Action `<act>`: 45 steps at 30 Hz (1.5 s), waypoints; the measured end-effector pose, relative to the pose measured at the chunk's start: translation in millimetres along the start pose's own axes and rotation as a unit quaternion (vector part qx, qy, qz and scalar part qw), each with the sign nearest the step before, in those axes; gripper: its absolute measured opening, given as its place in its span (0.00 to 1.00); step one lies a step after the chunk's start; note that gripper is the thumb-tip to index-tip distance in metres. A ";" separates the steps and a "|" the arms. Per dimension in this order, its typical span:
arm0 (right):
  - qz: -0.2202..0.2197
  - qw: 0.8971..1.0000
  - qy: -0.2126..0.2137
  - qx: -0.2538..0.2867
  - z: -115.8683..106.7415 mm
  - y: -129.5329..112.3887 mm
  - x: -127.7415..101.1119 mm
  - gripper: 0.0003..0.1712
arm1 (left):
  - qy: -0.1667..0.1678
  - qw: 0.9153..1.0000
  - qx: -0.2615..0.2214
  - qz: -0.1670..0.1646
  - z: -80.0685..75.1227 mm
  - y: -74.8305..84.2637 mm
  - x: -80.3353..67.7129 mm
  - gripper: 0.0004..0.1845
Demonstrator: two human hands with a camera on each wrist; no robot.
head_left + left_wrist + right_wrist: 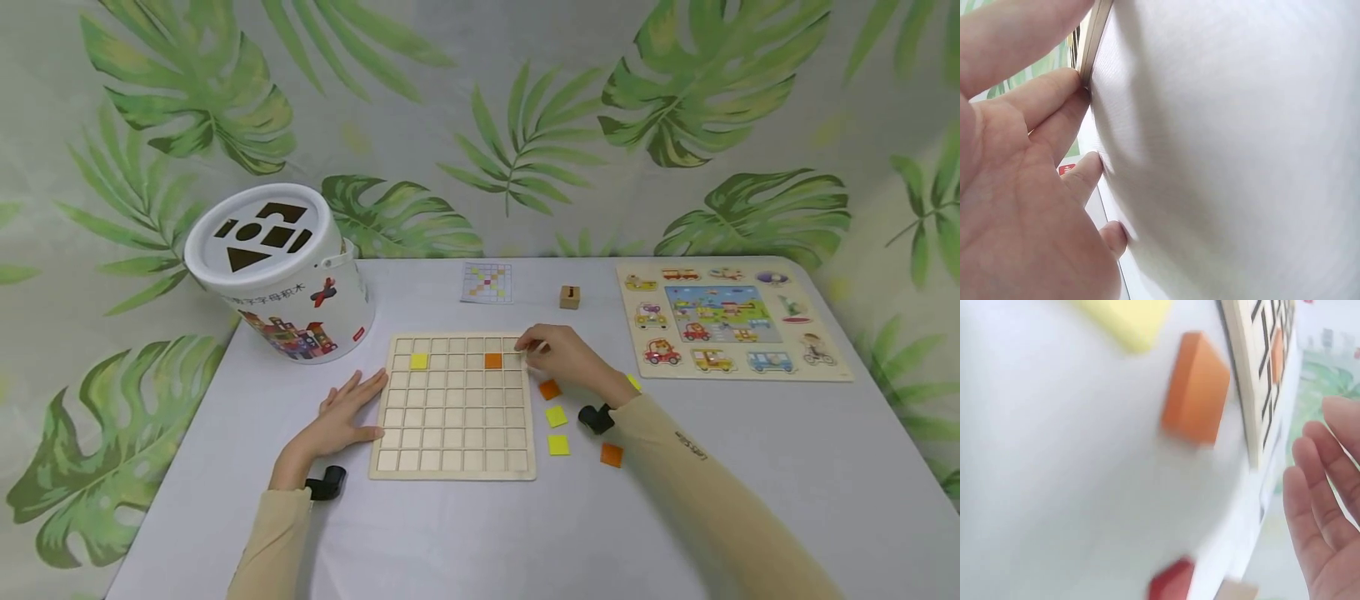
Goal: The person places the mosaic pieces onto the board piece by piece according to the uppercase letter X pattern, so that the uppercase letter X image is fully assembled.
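Note:
A square wooden grid board [453, 408] lies on the table, with a yellow tile [419, 361] and an orange tile [492, 361] in its second row from the top. My left hand [341, 417] rests at the board's left edge, fingers spread, fingertips touching its side in the left wrist view. Over the top right corner of the board, my right hand [558, 354] has its fingertips close together. Its fingers [1313, 487] look fairly straight in the right wrist view, with nothing visible in them. The thumb is hidden there.
Right of the board lie loose orange tiles [550, 389] and yellow tiles [558, 445]. Behind it are a pattern card [487, 283] and a small wooden block [570, 297]. A white bucket [300, 308] stands back left; a picture puzzle [633, 333] lies back right.

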State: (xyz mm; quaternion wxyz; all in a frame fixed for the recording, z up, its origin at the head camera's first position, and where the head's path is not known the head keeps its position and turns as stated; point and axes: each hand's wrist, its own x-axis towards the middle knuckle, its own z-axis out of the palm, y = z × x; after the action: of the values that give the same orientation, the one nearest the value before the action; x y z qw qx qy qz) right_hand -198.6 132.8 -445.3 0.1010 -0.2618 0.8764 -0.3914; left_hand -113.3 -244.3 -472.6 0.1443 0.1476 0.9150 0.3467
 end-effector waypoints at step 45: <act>-0.083 0.995 -0.057 0.004 52.2 -41.9 29.6 0.12 | 0.006 1.000 -0.010 0.002 1.2 -3.0 -0.5 0.45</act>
State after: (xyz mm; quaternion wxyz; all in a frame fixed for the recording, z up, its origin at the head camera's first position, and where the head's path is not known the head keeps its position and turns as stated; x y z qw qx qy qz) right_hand -187.7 60.5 -448.7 0.1188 -0.3551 0.8427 -0.3868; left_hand -113.0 -245.9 -475.4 0.1396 0.1464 0.9121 0.3567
